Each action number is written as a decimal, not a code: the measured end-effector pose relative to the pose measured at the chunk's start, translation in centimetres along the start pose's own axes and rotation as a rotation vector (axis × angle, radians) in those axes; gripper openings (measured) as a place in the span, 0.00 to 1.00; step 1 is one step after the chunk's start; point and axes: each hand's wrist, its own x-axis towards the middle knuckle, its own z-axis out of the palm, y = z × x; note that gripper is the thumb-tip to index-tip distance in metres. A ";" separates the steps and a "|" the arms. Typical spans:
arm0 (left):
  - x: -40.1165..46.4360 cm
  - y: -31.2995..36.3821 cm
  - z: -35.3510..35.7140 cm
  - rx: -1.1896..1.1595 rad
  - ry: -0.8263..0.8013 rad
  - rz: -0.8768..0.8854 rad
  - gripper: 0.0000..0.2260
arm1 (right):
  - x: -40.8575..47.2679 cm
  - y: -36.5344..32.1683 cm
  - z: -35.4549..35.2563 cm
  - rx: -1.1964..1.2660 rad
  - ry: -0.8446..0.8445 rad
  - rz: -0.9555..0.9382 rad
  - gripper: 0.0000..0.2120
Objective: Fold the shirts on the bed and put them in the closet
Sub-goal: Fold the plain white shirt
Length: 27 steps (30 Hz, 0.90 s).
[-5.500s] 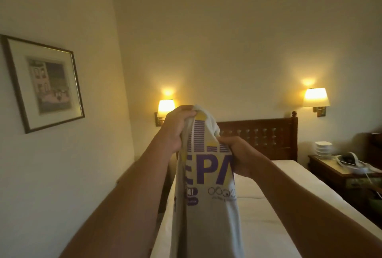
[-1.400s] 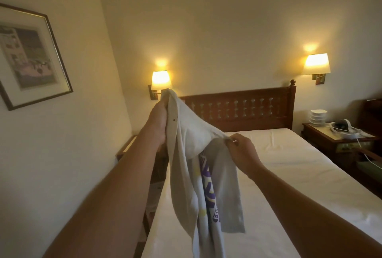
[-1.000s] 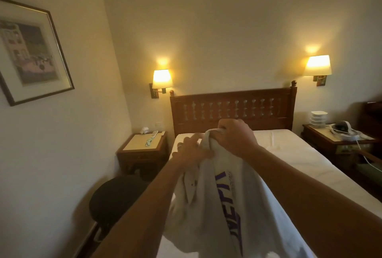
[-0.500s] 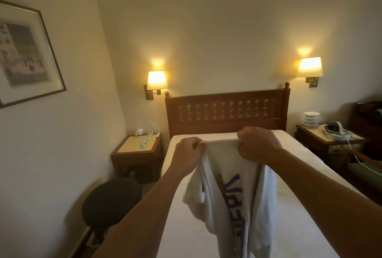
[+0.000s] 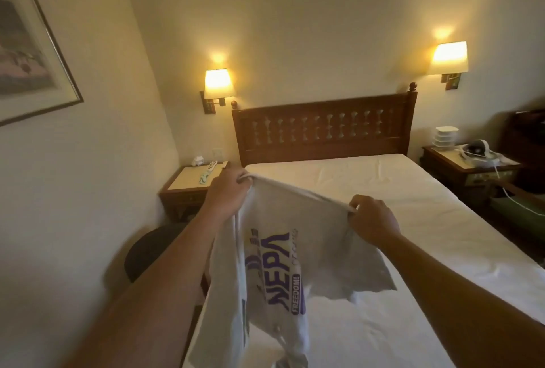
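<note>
left grip [image 5: 228, 190] + right grip [image 5: 372, 220]: pinching shirt edge | shirt [image 5: 295, 249]: white, purple print, hanging

A white shirt [image 5: 283, 252] with purple lettering hangs stretched by its top edge above the white bed [image 5: 413, 220].

Hands moved apart since half a second ago: left hand [image 5: 228, 190] and right hand [image 5: 372, 221] were nearly touching, top edge of the white shirt [image 5: 295, 249] now stretched between them. Shirt spread wider; purple print more exposed, less bunched.
</note>
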 end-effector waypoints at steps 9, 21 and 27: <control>-2.7 -4.4 -2.0 0.306 0.023 0.072 0.10 | -1.8 1.7 -0.4 -0.088 -0.146 -0.276 0.12; -6.1 -12.2 7.8 0.074 -0.328 -0.141 0.09 | -5.0 13.1 4.3 0.000 -0.235 0.155 0.12; -3.4 -15.2 12.4 0.362 -0.648 -0.088 0.34 | -1.7 16.6 6.2 -0.266 -0.417 0.241 0.06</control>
